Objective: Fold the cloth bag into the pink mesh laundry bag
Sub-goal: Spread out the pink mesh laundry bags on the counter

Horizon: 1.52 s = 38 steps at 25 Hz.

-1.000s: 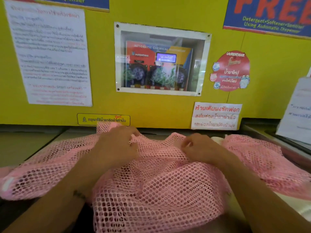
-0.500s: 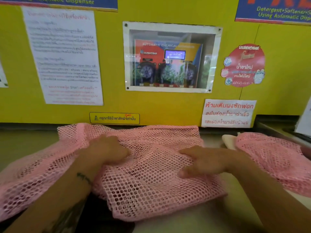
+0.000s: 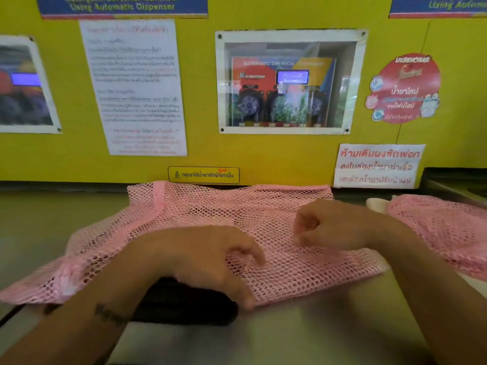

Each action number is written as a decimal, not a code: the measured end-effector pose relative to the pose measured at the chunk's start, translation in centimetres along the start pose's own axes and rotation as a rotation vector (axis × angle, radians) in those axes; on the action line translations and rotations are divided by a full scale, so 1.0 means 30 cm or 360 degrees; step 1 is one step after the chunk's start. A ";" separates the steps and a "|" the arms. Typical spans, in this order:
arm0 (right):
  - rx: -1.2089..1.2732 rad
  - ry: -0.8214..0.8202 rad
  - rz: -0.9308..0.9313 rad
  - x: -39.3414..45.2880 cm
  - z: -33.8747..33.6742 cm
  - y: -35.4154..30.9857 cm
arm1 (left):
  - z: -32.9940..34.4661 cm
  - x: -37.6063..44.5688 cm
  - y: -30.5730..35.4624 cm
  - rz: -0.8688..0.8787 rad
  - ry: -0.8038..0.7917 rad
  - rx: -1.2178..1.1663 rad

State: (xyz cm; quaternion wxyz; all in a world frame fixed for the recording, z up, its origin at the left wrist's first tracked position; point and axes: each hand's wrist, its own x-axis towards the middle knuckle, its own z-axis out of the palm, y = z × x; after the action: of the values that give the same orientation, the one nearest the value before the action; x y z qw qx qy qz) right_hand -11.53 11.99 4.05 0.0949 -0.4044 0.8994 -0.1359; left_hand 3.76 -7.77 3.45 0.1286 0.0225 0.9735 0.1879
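Note:
The pink mesh laundry bag (image 3: 237, 214) lies spread flat on the grey machine top, its far edge against the yellow wall. My left hand (image 3: 208, 262) rests on its near part with fingers apart and the thumb at the front edge. My right hand (image 3: 326, 225) sits on the mesh's right half, curled into a fist with nothing visibly in it. At the right, a corner of cream cloth (image 3: 376, 204) shows beside a second bunched stretch of pink mesh (image 3: 442, 233). How much cloth lies under that mesh is hidden.
A dark flat object (image 3: 184, 304) lies under my left wrist at the mesh's front edge. The grey machine top (image 3: 303, 335) extends toward me and to the left. The yellow wall (image 3: 203, 143) with posters and a dispenser window stands right behind the mesh.
The bunched mesh has been laid out flat. My left hand slid toward the front edge. My right hand went from flat fingers to a fist.

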 end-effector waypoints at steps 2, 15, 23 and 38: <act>0.0047 0.0292 0.0040 -0.046 -0.022 -0.004 | 0.063 0.043 -0.020 0.0056 0.0144 0.0141; -0.0247 0.0953 0.0569 -0.140 -0.004 0.076 | 0.014 0.143 0.098 0.0216 0.1154 -0.0183; -0.0011 0.0283 0.0247 -0.246 0.105 0.030 | 0.049 0.138 0.091 0.0144 0.0562 -0.0179; 0.0400 0.0314 0.0216 -0.300 -0.087 0.118 | -0.004 0.162 -0.039 -0.0158 0.0436 0.0052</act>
State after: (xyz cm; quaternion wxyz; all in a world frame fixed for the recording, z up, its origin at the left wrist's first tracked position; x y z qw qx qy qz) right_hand -8.86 21.45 5.92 0.0650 -0.3123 0.9056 -0.2796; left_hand -0.96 -8.46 1.94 0.0033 -0.0494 0.9847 0.1668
